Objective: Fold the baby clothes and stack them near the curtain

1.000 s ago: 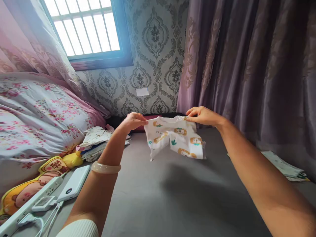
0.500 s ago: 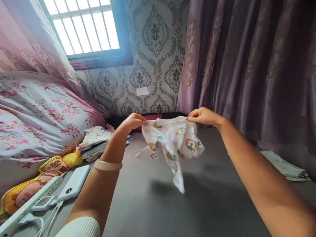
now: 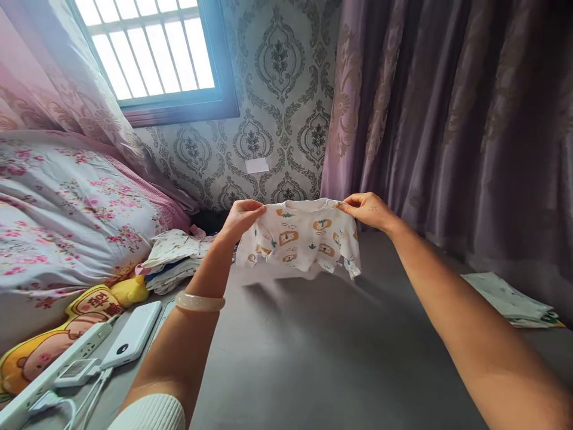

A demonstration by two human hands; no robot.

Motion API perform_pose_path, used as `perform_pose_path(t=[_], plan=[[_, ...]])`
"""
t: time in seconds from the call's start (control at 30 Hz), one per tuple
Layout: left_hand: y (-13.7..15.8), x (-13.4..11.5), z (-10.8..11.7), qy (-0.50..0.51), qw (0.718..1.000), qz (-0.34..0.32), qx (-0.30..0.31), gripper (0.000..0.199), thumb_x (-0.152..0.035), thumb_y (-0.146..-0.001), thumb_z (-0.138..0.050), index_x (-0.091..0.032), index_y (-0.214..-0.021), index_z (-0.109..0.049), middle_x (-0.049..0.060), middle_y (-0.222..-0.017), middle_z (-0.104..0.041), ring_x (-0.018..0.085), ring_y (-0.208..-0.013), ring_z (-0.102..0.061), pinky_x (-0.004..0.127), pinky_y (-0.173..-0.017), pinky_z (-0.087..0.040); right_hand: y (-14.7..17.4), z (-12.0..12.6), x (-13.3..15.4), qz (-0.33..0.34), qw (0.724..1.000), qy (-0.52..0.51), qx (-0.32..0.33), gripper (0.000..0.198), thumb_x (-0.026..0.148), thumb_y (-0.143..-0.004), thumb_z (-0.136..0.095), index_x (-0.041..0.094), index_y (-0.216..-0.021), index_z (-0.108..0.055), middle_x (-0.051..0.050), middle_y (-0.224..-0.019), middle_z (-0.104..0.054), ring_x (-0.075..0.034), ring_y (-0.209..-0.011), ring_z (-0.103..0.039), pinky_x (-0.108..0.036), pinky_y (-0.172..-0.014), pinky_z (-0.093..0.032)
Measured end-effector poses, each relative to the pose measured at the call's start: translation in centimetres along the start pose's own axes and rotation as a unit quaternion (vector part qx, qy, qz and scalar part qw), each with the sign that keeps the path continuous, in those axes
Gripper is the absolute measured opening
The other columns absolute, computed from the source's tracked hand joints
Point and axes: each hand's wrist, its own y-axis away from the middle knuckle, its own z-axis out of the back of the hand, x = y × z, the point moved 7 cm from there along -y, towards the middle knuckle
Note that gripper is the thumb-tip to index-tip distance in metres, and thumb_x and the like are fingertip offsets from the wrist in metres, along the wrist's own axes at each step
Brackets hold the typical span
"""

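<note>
A small white baby shirt (image 3: 304, 239) with brown and green prints hangs stretched between my two hands, over a grey sheet (image 3: 340, 358). My left hand (image 3: 245, 216) pinches its left shoulder, and a light bangle circles that wrist. At the opposite shoulder, near the neckline, my right hand (image 3: 367, 210) is closed on the cloth between thumb and fingers. The neckline faces up and the lower part of the shirt hangs loose, its shadow falling on the sheet below.
Left of my arm lie a stack of folded clothes (image 3: 172, 263), a white power bank (image 3: 134, 334), a power strip (image 3: 58, 370) with cables and a yellow plush pillow (image 3: 45, 352). Folded cloth (image 3: 510, 298) rests at right by the curtain (image 3: 425, 119). A patterned wall (image 3: 280, 89) stands behind.
The shirt, bunched and swinging with a sleeve trailing low, has spread out flatter, its front showing. My left hand has risen slightly; both hands keep their hold.
</note>
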Motion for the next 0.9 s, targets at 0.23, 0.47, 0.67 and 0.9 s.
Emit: perform_pose_path(t=[0.23, 0.47, 0.67, 0.9], plan=[[-0.3, -0.1, 0.1, -0.14, 0.982, -0.089, -0.09, 0.026, -0.037, -0.078, -0.051, -0.017, -0.086, -0.065, 0.0, -0.068, -0.06, 0.014, -0.063, -0.051, 0.024, -0.058, -0.038, 0.5, 0.1, 2.3, 0.054, 0.991, 0.089, -0.086, 0.037, 0.052, -0.087, -0.049, 0.02, -0.087, -0.069, -0.004, -0.075, -0.066, -0.016, -0.065, -0.054, -0.028, -0.062, -0.04], [2.3, -2.8, 0.1, -0.236, 0.938, -0.198, -0.161, 0.02, -0.028, -0.088, -0.044, -0.02, -0.092, -0.062, 0.006, -0.089, -0.056, 0.018, -0.081, -0.053, 0.03, -0.078, -0.044, 2.6, 0.1, 4.0, 0.109, 0.958, 0.212, -0.161, 0.045, 0.052, -0.096, -0.033, 0.022, -0.102, -0.066, -0.009, -0.099, -0.062, -0.021, -0.081, -0.058, -0.031, -0.065, -0.04], [5.2, -4.9, 0.3, -0.287, 0.896, -0.287, -0.182, 0.022, -0.026, -0.094, -0.038, -0.022, -0.099, -0.059, 0.008, -0.097, -0.052, 0.022, -0.098, -0.048, 0.037, -0.094, -0.038, 4.8, 0.7, 5.8, 0.111, 0.929, 0.313, -0.161, 0.053, 0.055, -0.098, -0.023, 0.023, -0.116, -0.061, -0.009, -0.107, -0.059, -0.021, -0.083, -0.059, -0.028, -0.058, -0.036], [9.1, -5.8, 1.4, -0.327, 0.873, -0.309, -0.188, 0.022, -0.029, -0.096, -0.037, -0.023, -0.102, -0.057, 0.008, -0.102, -0.052, 0.023, -0.102, -0.046, 0.039, -0.096, -0.034, 7.4, 1.9, 7.5, 0.12, 0.93, 0.315, -0.145, 0.052, 0.057, -0.097, -0.025, 0.025, -0.115, -0.062, -0.007, -0.106, -0.059, -0.021, -0.083, -0.059, -0.029, -0.059, -0.038]])
